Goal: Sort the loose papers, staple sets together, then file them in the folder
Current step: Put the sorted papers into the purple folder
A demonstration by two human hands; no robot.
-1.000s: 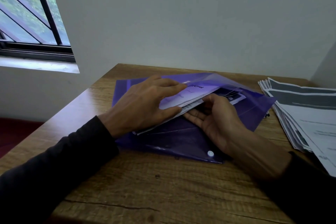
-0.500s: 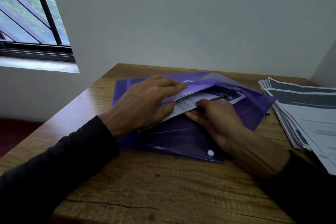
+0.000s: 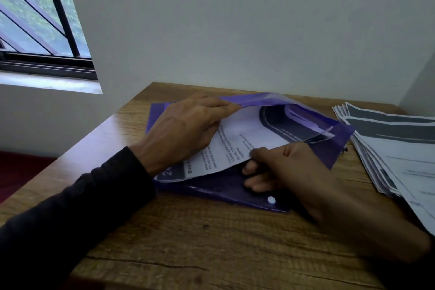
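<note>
A purple plastic folder (image 3: 219, 189) with a white snap button lies on the wooden table (image 3: 211, 242). My left hand (image 3: 188, 129) grips the folder's translucent upper sheet at its near edge and holds it lifted. A printed paper set (image 3: 237, 146) sits partly inside the opening, its near part sticking out. My right hand (image 3: 289, 169) pinches the set's near edge, thumb on top and fingers curled beneath. The far end of the set is dimly visible through the raised plastic.
A fanned stack of loose printed papers (image 3: 395, 148) lies at the table's right side, reaching the right frame edge. White walls stand close behind the table and at the right corner. A barred window (image 3: 40, 21) is at the upper left.
My left hand has raised the folder's top sheet higher, widening the opening. The paper set now shows more of its printed face, and my right hand has shifted to pinch its near edge.
</note>
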